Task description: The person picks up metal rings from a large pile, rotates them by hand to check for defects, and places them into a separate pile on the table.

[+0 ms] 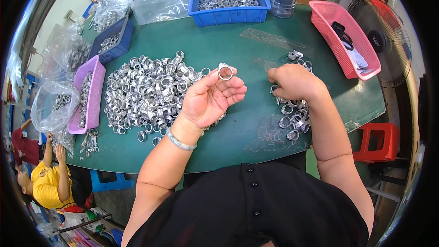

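Observation:
My left hand (208,98) is turned palm up over the green table, a jade-like bangle on its wrist. Its thumb and forefinger pinch a silver-coloured metal ring (225,72) upright. Just left of that hand spreads a large heap of similar rings (146,91). My right hand (292,82) is over a smaller pile of rings (297,116), its fingers bent and closed. One ring shows by its fingertips; whether the hand grips that ring or merely hovers beside it is unclear.
Ring-filled containers include a blue bin (228,17), a dark blue bin (112,48) and a pink-purple basket (93,96). A pink basket (347,50) holds a black item, near a fan (382,41). A red stool (377,142) stands right. Other people sit nearby.

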The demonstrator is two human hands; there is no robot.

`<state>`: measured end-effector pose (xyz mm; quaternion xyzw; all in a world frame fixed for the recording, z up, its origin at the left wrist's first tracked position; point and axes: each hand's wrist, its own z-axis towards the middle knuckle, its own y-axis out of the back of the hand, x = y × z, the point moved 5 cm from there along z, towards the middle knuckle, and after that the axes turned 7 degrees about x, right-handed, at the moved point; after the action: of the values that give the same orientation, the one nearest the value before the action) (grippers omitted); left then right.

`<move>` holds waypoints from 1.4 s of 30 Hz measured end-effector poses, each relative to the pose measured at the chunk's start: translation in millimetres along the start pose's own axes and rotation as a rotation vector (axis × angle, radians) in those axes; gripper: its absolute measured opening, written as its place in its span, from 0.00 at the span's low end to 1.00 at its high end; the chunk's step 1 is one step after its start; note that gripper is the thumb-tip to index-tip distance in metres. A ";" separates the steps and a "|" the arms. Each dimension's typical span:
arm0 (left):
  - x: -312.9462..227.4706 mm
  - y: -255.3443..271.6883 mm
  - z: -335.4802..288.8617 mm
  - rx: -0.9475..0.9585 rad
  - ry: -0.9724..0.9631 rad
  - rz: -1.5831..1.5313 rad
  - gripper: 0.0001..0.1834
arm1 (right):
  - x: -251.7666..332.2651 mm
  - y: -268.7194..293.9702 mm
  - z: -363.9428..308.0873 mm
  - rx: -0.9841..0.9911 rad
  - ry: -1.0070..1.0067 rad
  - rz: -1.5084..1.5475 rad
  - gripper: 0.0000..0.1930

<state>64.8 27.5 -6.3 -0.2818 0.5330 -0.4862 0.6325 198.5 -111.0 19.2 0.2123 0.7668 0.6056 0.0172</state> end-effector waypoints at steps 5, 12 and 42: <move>-0.2 -1.8 0.5 0.014 -0.009 -0.016 0.18 | 0.4 -0.9 0.6 0.006 0.009 -0.011 0.12; -0.2 -2.5 0.6 0.006 -0.003 -0.029 0.16 | -0.1 -2.1 1.2 -0.015 0.024 -0.019 0.12; -64.3 -42.6 -14.7 -0.575 -0.221 2.455 0.09 | 13.5 15.5 2.1 -0.208 0.210 0.228 0.11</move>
<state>40.1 73.1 52.6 0.2309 0.4734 0.5781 0.6232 191.5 -101.6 36.2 0.2302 0.6687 0.6984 -0.1099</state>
